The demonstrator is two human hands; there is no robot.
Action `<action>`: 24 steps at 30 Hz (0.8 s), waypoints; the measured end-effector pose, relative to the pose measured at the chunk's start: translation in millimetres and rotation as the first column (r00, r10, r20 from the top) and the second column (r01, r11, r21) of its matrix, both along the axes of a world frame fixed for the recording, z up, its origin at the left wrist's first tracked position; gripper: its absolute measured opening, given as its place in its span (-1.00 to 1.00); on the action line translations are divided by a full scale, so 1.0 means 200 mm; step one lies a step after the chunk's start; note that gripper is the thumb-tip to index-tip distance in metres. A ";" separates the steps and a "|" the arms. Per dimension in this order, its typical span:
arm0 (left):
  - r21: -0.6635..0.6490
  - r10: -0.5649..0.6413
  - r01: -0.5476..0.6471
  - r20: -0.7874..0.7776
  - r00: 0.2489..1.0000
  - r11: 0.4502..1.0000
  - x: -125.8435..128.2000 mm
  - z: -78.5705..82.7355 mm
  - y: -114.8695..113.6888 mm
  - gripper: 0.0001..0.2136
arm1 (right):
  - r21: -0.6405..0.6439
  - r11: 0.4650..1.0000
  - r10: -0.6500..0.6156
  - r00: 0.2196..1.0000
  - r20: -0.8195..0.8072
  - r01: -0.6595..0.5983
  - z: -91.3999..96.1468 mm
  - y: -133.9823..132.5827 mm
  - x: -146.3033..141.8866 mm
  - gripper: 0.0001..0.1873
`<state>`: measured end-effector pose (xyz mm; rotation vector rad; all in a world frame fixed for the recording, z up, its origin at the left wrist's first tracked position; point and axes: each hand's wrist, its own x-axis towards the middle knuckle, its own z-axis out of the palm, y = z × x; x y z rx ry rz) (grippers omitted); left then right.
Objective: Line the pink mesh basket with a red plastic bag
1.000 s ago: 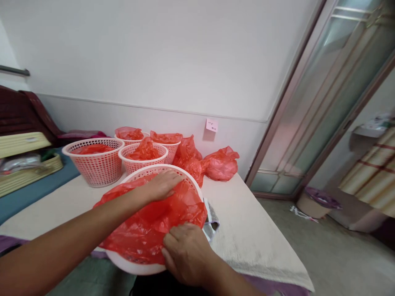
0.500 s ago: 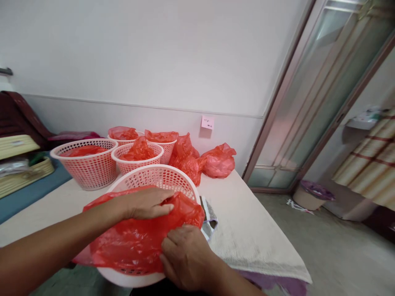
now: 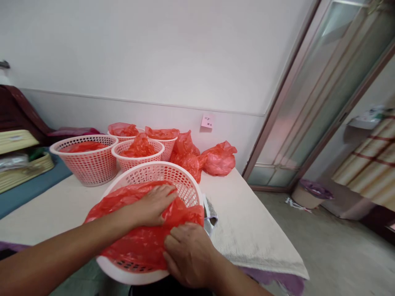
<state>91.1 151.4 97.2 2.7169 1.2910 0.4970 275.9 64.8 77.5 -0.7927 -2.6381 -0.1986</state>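
A pink perforated basket [image 3: 182, 181] with a white rim is tilted toward me at the table's near edge. A red plastic bag [image 3: 135, 242] is spread over its mouth and down into it. My left hand [image 3: 152, 203] lies flat on the bag inside the basket, fingers stretched out and pressing the plastic. My right hand [image 3: 188, 253] is closed on the bag's edge at the basket's near right rim, gripping plastic and rim together.
Three more pink baskets lined with red bags [image 3: 84, 158] [image 3: 138, 153] [image 3: 162, 139] stand behind. Loose red bags [image 3: 219, 158] lie by the wall. The white table [image 3: 247, 222] ends at right; floor and a glass sliding door [image 3: 324, 94] beyond. Woven trays [image 3: 18, 172] sit left.
My left hand pushed the bag deeper into the basket after drawing back toward me. The bag's far edge slid down off the far rim, baring the mesh. My right hand kept its grip.
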 end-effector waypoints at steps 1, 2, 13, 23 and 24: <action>0.051 0.025 -0.024 -0.034 0.999 0.998 0.00 0.00 0.02 -0.34 | -0.006 1.000 -0.002 1.000 0.001 0.002 0.00 0.00 0.00 -0.82; 0.102 0.071 -0.065 -0.056 0.996 0.993 -0.01 0.00 0.04 -0.36 | -0.010 1.000 -0.003 1.000 0.001 0.003 -0.01 -0.01 0.01 -0.82; 0.366 0.393 -0.315 -0.161 0.905 0.875 -0.25 0.15 0.12 -0.75 | -0.065 0.997 -0.051 0.998 -0.029 0.049 0.01 0.05 0.09 -0.82; 0.301 0.444 -0.425 0.007 0.896 0.854 -0.32 0.17 -0.02 -0.91 | -0.046 0.997 -0.067 0.978 -0.199 0.059 -0.02 0.19 0.16 -0.73; 0.270 0.448 -0.439 0.031 0.894 0.857 -0.33 0.17 -0.02 -0.90 | -0.052 0.996 -0.076 0.977 -0.201 0.067 -0.02 0.20 0.16 -0.72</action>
